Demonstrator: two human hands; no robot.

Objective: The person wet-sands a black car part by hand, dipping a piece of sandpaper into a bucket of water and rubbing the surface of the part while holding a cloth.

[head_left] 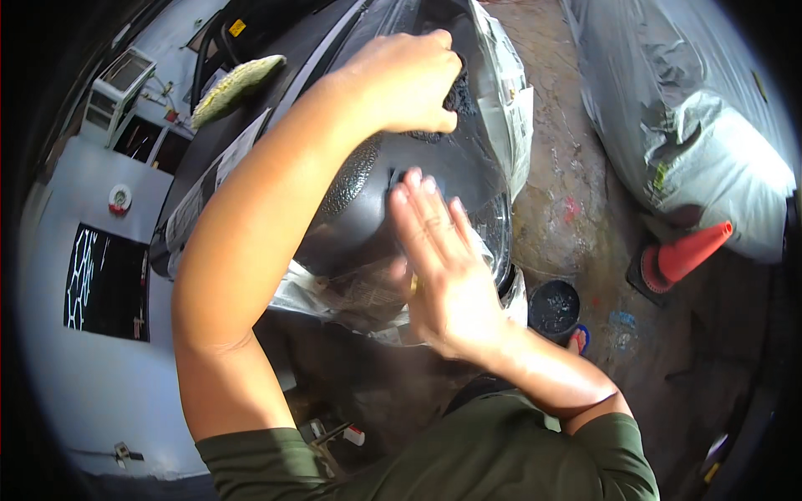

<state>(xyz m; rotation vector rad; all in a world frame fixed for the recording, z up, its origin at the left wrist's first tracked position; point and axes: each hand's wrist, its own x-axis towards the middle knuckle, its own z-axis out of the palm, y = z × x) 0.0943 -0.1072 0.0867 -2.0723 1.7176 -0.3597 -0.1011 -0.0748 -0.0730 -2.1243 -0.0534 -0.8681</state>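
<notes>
My left hand is curled shut on a dark, rough pad or sponge, pressed on the wet grey car body panel in the upper middle of the view. Most of the pad is hidden under the fingers. My right hand lies flat and open on the same panel just below, fingers together and pointing up. Water beads cover the panel's left part. Newspaper and plastic masking wrap the panel's edges.
A yellow-green sponge rests on the car at upper left. On the stained concrete floor stand a black bucket and an orange traffic cone. A plastic-covered vehicle fills the right side.
</notes>
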